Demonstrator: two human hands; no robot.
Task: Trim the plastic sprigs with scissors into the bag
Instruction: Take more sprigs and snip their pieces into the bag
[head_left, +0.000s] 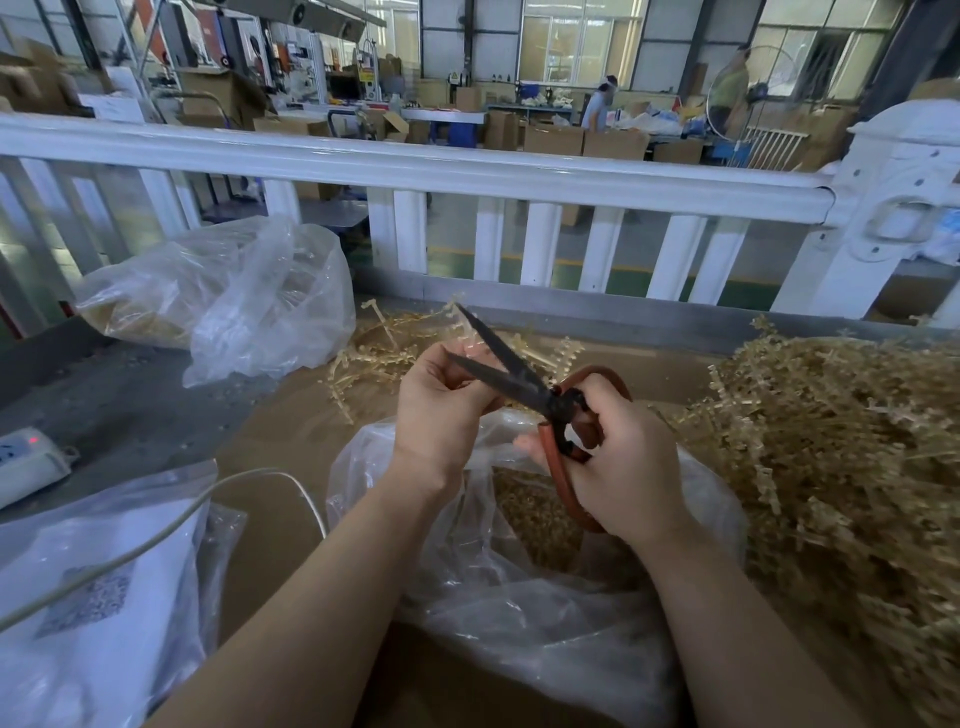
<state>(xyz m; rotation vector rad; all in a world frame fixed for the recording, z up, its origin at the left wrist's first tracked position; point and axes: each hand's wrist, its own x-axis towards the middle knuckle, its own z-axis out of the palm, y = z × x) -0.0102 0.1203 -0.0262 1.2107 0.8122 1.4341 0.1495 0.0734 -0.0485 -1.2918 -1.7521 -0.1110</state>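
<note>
My right hand (618, 467) grips the red handles of black-bladed scissors (511, 371), whose blades stand apart and point up-left. My left hand (441, 410) pinches a pale plastic sprig (470, 345) at the blades; the sprig is mostly hidden by my fingers. Both hands hover over an open clear plastic bag (498, 582) holding small tan trimmed pieces. A big heap of tan plastic sprigs (841, 452) lies to the right. A few loose sprigs (379, 358) lie behind my hands.
A second clear bag (223, 306) with tan pieces sits at the back left. A white power strip (26, 462) and its cable (156, 540) lie at left over a zip bag (104, 597). A white railing (467, 171) borders the far side of the table.
</note>
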